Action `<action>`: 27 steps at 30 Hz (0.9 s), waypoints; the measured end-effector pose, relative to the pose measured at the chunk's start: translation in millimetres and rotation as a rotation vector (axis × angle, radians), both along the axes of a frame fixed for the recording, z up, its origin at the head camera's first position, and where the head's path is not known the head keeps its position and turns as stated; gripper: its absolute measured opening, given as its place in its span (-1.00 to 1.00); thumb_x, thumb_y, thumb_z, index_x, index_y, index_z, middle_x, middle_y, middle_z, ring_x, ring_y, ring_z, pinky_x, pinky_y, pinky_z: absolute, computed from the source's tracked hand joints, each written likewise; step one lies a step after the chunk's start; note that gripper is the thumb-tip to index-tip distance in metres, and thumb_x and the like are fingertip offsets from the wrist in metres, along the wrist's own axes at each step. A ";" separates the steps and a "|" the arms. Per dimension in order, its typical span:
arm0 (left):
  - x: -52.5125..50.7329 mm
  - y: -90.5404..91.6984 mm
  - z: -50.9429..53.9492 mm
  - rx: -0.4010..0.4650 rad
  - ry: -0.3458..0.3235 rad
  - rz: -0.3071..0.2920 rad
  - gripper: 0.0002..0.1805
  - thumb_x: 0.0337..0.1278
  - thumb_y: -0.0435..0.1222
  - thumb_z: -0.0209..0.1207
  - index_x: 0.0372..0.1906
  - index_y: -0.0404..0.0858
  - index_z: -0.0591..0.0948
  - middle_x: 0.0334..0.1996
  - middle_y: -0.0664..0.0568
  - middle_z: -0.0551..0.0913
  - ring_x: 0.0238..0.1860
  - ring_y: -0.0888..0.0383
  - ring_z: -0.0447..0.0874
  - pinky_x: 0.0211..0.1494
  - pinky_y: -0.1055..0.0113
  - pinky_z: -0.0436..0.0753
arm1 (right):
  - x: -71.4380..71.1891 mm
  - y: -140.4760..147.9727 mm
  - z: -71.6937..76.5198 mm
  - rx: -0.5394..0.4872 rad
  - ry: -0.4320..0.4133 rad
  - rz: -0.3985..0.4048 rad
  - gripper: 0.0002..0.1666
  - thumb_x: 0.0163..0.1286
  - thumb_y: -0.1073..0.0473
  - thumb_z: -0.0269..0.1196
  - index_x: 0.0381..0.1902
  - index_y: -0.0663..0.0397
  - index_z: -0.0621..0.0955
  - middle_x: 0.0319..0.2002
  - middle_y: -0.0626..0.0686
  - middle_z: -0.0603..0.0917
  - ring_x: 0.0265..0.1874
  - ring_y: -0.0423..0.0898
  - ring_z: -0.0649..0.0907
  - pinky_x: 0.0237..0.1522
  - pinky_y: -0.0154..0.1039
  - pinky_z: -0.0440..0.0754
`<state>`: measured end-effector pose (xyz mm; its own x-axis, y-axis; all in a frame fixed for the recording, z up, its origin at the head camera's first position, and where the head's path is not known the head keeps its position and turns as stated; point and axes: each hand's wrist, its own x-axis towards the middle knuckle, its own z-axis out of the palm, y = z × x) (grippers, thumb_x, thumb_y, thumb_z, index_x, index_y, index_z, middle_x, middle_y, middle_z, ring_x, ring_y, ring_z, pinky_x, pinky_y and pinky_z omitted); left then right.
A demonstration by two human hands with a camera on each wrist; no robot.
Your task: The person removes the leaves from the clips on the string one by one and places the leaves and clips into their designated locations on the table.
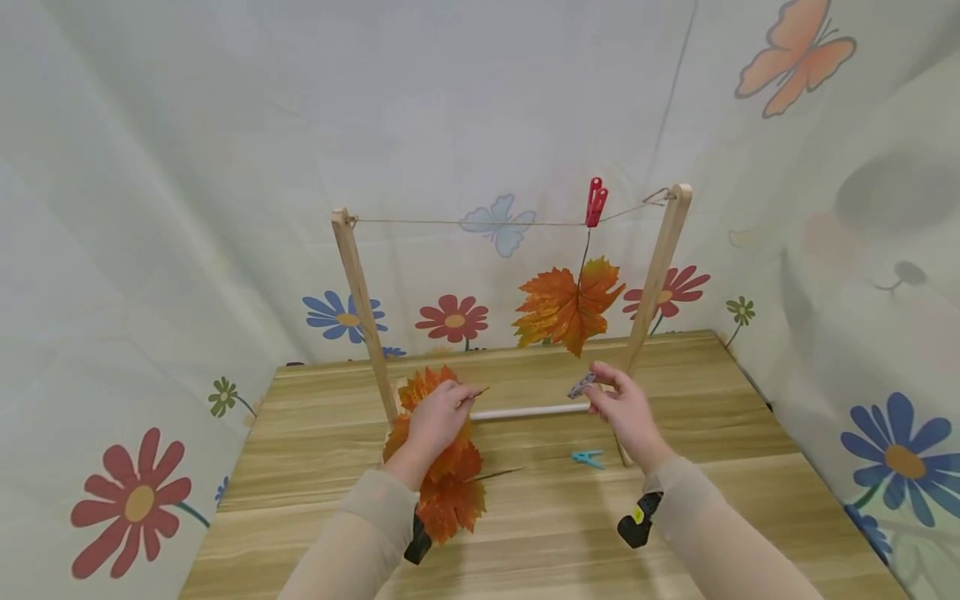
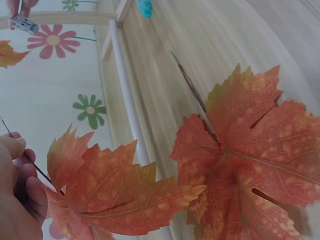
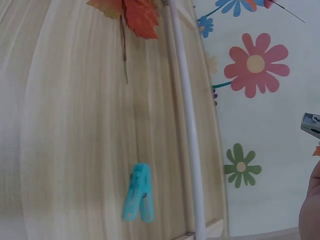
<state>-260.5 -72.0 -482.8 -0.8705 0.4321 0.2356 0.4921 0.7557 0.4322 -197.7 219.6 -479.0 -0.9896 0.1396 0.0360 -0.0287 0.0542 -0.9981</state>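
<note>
My left hand (image 1: 438, 418) pinches the dark stem of an orange maple leaf (image 2: 115, 195), which hangs above the table beside the frame's left post. A second red-orange leaf (image 1: 452, 496) lies on the table under that arm, its stem pointing right. My right hand (image 1: 624, 410) holds a grey clothespin (image 1: 581, 384) between thumb and fingers, near the right post. Above it, a red clothespin (image 1: 596, 204) on the string (image 1: 465, 222) carries another orange leaf (image 1: 572, 307) by its stem. The blue clothespin (image 3: 138, 192) lies on the table.
The wooden frame has a left post (image 1: 365, 312), a right post (image 1: 656, 275) and a white crossbar (image 1: 528, 412) low between them. Behind the wooden table (image 1: 540, 533) hangs a cloth backdrop (image 1: 480, 108) printed with flowers and butterflies.
</note>
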 end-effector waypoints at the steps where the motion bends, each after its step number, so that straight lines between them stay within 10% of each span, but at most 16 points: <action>1: 0.3 0.3 -1.1 -0.009 0.005 -0.005 -0.75 0.24 -0.23 0.15 -0.01 -0.03 0.67 -0.31 0.10 0.56 -0.41 0.14 0.56 -0.37 0.28 0.55 | 0.8 0.3 -2.1 0.007 -0.008 -0.008 -0.46 0.35 0.21 0.20 0.24 0.22 0.38 0.12 0.19 0.43 -0.47 -0.22 0.56 -0.40 -0.41 0.52; 27: 16.5 -1.5 -46.7 -0.062 -0.092 -0.092 -0.77 0.20 -0.30 0.17 -0.07 -0.09 0.70 -0.24 0.06 0.62 -0.27 0.10 0.61 -0.29 0.20 0.58 | 29.2 9.3 -65.8 0.031 -0.173 -0.039 -0.54 0.34 0.24 0.19 0.18 0.14 0.42 0.07 0.18 0.49 -0.43 0.01 0.60 -0.47 -0.27 0.49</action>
<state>-244.0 -73.6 -529.5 -0.8436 0.5219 0.1265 0.5204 0.7363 0.4326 -168.5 228.9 -544.8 -0.9752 0.1795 -0.1298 0.1464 0.0829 -0.9857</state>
